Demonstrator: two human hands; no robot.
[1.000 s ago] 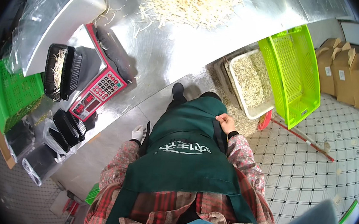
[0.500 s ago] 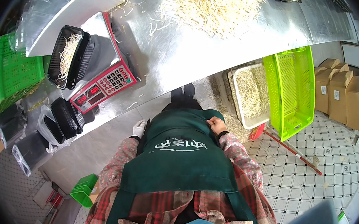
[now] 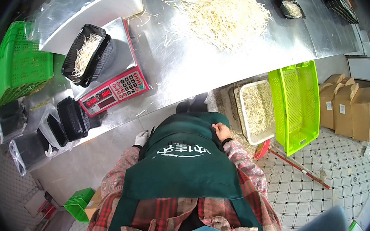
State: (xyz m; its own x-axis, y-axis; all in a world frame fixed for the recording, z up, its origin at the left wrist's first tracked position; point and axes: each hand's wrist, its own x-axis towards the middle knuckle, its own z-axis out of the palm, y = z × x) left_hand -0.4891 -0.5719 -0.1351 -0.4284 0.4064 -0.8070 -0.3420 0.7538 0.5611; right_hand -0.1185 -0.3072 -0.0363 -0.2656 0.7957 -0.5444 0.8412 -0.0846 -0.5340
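Note:
I look down my own front: a dark green apron over a red plaid shirt. My left hand, in a white glove, sits at the apron's left edge close to the steel table; its fingers are mostly hidden. My right hand is bare and lies on the apron's upper right, fingers curled into the cloth. On the table ahead stands a red scale with a black tray of bean sprouts on its pan. A big loose pile of bean sprouts lies farther back.
Stacked empty black trays and bagged trays lie left. A white tub and green crate stand behind them. Under the table's right end are a sprout bin, a lime crate and cardboard boxes on tiled floor.
The view has shifted, so the table, scale and crates sit lower and more to the right in the picture. Both hands have stayed at the apron.

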